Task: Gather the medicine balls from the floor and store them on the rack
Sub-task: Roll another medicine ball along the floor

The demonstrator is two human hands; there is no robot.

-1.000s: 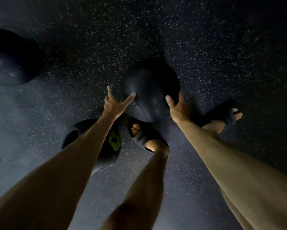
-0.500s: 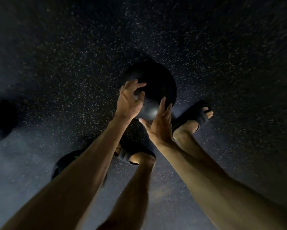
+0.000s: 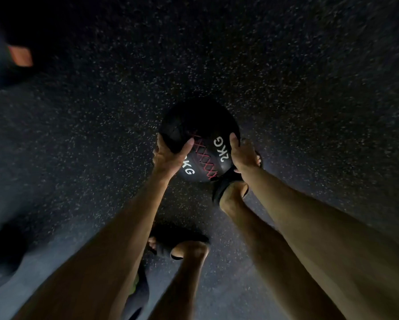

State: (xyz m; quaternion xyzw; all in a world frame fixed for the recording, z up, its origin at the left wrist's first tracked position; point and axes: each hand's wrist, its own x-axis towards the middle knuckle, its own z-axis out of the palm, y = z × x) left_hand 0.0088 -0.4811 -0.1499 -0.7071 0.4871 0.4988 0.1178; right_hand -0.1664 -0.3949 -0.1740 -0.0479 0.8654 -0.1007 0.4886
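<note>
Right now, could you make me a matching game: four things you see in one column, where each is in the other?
1. 2KG ball
2. orange-patch ball
3. left hand
4. right hand

A. grips the 2KG ball's right side
B. far left edge of view, no hand on it
C. held between both hands
D. grips the 2KG ball's left side

Pairs: 1-C, 2-B, 3-D, 4-A

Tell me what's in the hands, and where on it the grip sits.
Both hold the black 2KG medicine ball: the left hand grips its left side, the right hand its right side, thumbs over the near face.
</note>
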